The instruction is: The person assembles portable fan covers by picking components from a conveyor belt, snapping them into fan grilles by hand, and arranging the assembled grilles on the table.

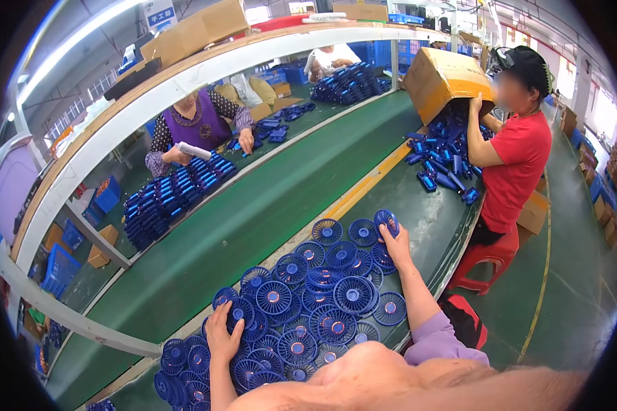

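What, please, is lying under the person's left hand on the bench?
The left hand rests flat on overlapping round blue fan grilles. What lies beneath that pile is covered, though green bench shows around it.

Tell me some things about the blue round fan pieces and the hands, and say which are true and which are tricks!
1. The left hand rests on the heap of blue round fan grilles. True.
2. The right hand holds a red cup. False: it touches a blue grille at the far edge of the heap.
3. The table top is green. True.
4. The person in the red shirt is tipping a cardboard box so blue parts spill out. True.
5. The grilles are stacked neatly in a box. False: they lie loose on the table.
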{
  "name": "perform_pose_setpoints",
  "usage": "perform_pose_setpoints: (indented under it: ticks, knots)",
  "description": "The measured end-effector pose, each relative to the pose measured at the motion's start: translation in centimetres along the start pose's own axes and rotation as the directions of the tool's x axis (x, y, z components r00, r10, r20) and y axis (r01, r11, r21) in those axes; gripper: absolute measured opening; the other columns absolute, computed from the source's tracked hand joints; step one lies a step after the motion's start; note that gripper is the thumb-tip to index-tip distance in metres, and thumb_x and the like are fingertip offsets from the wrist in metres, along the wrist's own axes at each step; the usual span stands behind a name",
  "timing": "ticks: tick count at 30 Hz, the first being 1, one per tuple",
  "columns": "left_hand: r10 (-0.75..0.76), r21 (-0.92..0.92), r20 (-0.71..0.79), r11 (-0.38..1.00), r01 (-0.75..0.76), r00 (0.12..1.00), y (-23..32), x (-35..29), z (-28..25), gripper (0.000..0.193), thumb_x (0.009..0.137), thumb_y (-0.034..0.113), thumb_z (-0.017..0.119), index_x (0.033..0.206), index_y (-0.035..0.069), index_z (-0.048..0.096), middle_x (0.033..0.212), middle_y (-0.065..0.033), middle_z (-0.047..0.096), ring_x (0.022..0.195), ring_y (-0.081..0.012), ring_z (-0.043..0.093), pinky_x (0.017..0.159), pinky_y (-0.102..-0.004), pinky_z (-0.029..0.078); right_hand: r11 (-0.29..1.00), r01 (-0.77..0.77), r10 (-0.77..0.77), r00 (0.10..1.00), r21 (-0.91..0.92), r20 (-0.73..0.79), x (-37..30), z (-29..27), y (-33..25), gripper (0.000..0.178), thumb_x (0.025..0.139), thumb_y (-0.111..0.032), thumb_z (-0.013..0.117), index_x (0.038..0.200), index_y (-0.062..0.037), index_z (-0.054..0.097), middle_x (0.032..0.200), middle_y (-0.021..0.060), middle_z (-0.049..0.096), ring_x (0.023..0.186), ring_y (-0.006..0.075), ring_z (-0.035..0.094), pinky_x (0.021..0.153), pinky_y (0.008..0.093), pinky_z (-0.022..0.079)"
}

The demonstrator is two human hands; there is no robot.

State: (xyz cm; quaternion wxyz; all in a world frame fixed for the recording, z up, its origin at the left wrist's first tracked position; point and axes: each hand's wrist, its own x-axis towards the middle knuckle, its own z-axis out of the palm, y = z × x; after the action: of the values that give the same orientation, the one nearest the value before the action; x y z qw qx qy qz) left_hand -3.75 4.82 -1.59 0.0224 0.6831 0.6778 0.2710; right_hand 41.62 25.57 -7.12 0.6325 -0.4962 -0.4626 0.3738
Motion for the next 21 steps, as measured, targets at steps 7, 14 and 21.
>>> perform_pose_setpoints:
  ticks: [7, 14, 21]
  knots:
    - [-0.019, 0.005, 0.029, 1.000, 0.019, 0.999, 0.23, 0.29, -0.12, 0.055, 0.087, 0.032, 0.066, 0.136, 0.010, 0.052, 0.136, -0.0197, 0.053, 0.127, -0.0363, 0.047, 0.109, -0.0484, 0.032, 0.999, 0.038, -0.037, 0.999, 0.019, -0.039, 0.03, 0.30, -0.22, 0.027, 0.090, -0.018, 0.068, 0.107, 0.0020, 0.065, 0.085, 0.0031, 0.066, 0.067, 0.0087, 0.060, 0.060, 0.0243, 0.053]
    - [-0.055, 0.004, 0.037, 0.998, 0.055, 0.998, 0.79, 0.27, -0.32, 0.055, 0.087, 0.032, 0.066, 0.137, 0.012, 0.052, 0.137, -0.0184, 0.052, 0.129, -0.0345, 0.046, 0.111, -0.0482, 0.030, 1.000, 0.008, -0.008, 1.000, -0.010, -0.030, 0.02, -0.09, -0.39, 0.025, 0.092, -0.016, 0.066, 0.110, 0.0013, 0.065, 0.092, 0.0024, 0.065, 0.077, 0.0083, 0.061, 0.065, 0.0249, 0.056]
    - [-0.065, 0.005, 0.044, 0.998, 0.065, 0.997, 0.70, 0.00, -0.53, 0.056, 0.087, 0.031, 0.066, 0.137, 0.011, 0.052, 0.137, -0.0189, 0.052, 0.129, -0.0348, 0.047, 0.111, -0.0478, 0.031, 1.000, -0.009, 0.009, 1.000, 0.011, -0.010, -0.30, 0.20, -0.55, 0.023, 0.093, -0.015, 0.065, 0.110, -0.0007, 0.065, 0.096, 0.0008, 0.064, 0.081, 0.0075, 0.060, 0.068, 0.0249, 0.056]
